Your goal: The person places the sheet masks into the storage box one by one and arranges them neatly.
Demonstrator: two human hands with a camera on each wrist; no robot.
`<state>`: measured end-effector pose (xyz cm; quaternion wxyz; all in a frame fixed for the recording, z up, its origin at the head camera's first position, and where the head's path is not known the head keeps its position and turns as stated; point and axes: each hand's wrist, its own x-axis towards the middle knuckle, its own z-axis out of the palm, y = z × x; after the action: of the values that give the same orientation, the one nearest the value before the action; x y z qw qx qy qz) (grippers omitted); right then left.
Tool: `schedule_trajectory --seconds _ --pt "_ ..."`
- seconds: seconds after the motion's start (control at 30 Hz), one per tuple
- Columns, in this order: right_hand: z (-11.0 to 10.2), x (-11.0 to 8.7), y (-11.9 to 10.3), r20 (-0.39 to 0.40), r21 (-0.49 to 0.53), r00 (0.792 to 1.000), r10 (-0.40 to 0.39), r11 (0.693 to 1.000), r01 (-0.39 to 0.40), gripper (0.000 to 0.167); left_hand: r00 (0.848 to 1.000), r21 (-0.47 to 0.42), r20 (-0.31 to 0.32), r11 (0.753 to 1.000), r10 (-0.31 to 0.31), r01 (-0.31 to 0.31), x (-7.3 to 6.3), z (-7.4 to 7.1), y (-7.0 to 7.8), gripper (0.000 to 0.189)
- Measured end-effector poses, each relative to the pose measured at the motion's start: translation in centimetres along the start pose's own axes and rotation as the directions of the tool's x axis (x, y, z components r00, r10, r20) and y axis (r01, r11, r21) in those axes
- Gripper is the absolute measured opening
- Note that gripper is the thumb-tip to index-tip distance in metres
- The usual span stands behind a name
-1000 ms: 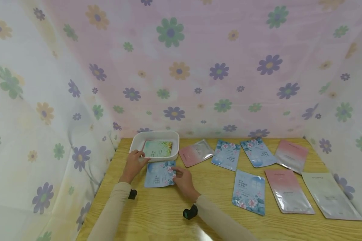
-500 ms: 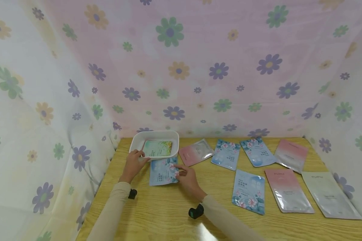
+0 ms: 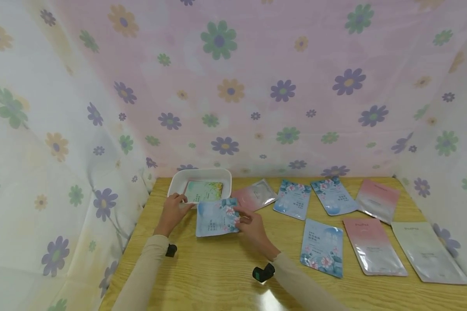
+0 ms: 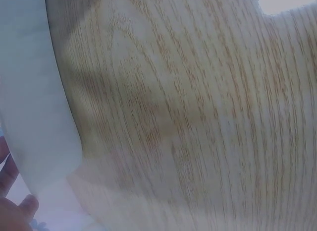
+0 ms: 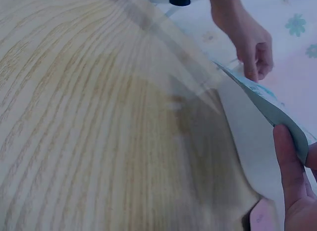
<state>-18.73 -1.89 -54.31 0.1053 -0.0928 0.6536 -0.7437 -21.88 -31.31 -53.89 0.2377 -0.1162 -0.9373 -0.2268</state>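
Observation:
My right hand (image 3: pixel 253 224) pinches a blue floral face mask packet (image 3: pixel 215 220) by its right edge. The packet is raised and tilted, overlapping the front rim of a white plastic tub (image 3: pixel 204 173). In the right wrist view, the thumb lies under the packet (image 5: pixel 262 104), which is seen nearly edge-on. With thumb and fingers, my left hand (image 3: pixel 174 214) grips the tub's front left rim. Inside the tub lies a green packet (image 3: pixel 206 190) with a pink edge peeking out beneath. The left wrist view shows the tub's side wall (image 4: pixel 34 92) and part of the left hand (image 4: pixel 12 208).
A pink packet (image 3: pixel 258 194) lies right beside the tub. Farther right are several more: blue ones (image 3: pixel 292 201), pink ones (image 3: pixel 373 246) and a pale green one (image 3: pixel 428 250). They rest on a wood-grain table (image 3: pixel 202 276) with flowered cloth (image 3: pixel 257 129) around it.
The right hand has moved right and slightly up, lifting the blue packet toward the tub's front rim. The left hand has stayed at the rim.

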Motion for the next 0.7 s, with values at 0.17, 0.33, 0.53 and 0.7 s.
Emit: schedule_trajectory --seconds 0.17,0.33,0.53,0.7 --pt "-0.4 -0.6 -3.0 -0.008 -0.023 1.0 0.014 1.0 -0.014 0.05 1.0 0.0 0.005 1.0 0.015 -0.015 0.0 -0.1 0.1 0.028" --pt "-0.7 -0.3 -4.2 -0.032 -0.006 0.999 0.008 1.0 -0.008 0.049 1.0 0.002 -0.001 1.0 0.01 -0.01 0.2 -0.2 0.0 0.028" --pt "-1.0 1.1 -3.3 -0.09 0.051 0.996 0.002 0.999 0.002 0.047 0.998 0.028 -0.03 0.998 0.05 -0.049 0.1 -0.1 -0.2 0.031" --pt "-1.0 2.5 -3.9 -0.125 0.117 0.992 -0.026 0.992 0.04 0.049 0.996 0.022 -0.048 0.997 0.069 -0.068 0.1 0.0 -0.1 0.031"
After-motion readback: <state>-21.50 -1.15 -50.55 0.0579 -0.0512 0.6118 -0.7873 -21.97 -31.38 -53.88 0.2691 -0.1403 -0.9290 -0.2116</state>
